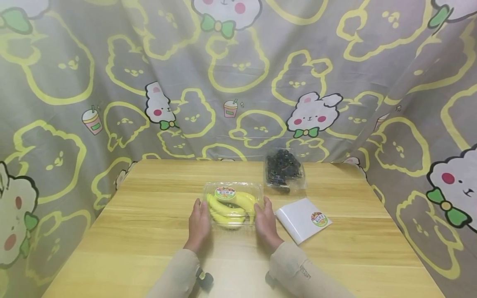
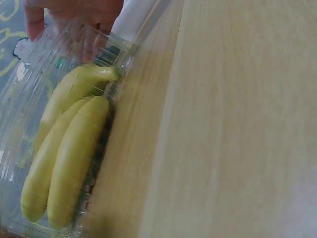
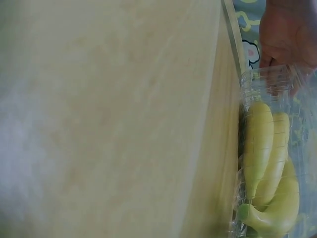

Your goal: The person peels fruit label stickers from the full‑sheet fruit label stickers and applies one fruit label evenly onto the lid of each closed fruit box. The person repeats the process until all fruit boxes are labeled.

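A clear plastic clamshell box (image 1: 232, 203) of bananas (image 1: 228, 205) is being held at the middle of the wooden table (image 1: 149, 231), flanked on both sides by hands. On its left side, the left hand (image 1: 198, 224) is being laid flat against the box wall, the grip relaxed with fingers straight and not curled round anything. Inside the box, three yellow bananas (image 2: 69, 153) are being shown lying side by side in the left wrist view, their stems pointing toward the far hand. A round sticker (image 1: 225, 193) with a green rim and a fruit picture is being carried on the lid; its writing is too small to be read. On the box's right side, the right hand (image 1: 266, 222) is being pressed against the wall in the same manner, fingers extended, nothing being pinched. Just right of that hand, a white flat packet (image 1: 299, 219) is being seen lying on the table, bearing a like round sticker (image 1: 319, 219), also unreadable. Behind it, near the table's far edge, a clear punnet of dark berries (image 1: 284, 169) is being kept. A rabbit-printed cloth (image 1: 238, 82) is being hung all round.
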A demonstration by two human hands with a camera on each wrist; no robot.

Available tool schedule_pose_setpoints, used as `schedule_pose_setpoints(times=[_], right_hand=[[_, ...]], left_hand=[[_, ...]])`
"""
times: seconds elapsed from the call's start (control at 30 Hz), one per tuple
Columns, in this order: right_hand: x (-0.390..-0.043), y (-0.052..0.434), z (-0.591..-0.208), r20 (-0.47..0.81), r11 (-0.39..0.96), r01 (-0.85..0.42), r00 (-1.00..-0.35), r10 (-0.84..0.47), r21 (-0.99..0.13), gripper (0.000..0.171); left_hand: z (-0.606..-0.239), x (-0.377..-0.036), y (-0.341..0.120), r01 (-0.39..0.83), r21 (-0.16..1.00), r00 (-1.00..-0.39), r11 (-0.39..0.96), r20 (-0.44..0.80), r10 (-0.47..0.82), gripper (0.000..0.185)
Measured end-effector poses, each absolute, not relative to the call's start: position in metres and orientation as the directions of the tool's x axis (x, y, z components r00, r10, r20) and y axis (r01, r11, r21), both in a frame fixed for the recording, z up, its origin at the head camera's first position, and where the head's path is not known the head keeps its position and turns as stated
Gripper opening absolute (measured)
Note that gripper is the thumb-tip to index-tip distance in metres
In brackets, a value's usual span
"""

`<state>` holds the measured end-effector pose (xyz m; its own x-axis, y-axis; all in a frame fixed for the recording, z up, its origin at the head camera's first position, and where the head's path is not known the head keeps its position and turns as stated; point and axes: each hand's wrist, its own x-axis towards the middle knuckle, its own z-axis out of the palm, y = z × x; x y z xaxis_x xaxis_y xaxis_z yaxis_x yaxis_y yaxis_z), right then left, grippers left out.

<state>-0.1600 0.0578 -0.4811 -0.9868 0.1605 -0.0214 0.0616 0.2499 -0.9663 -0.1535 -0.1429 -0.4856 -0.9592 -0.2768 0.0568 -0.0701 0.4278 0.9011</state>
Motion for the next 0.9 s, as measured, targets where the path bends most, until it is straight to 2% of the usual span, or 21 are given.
schedule_pose_setpoints(times=[0.9], right_hand=[[-0.169, 0.056, -0.476, 0.033, 0.282, 0.017, -0.985, 0.169, -0.959, 0.058]], left_hand=[[-0.477, -0.160, -0.145, -0.013, 0.900, -0.954, 0.435, 0.119, -0.274, 0.061]])
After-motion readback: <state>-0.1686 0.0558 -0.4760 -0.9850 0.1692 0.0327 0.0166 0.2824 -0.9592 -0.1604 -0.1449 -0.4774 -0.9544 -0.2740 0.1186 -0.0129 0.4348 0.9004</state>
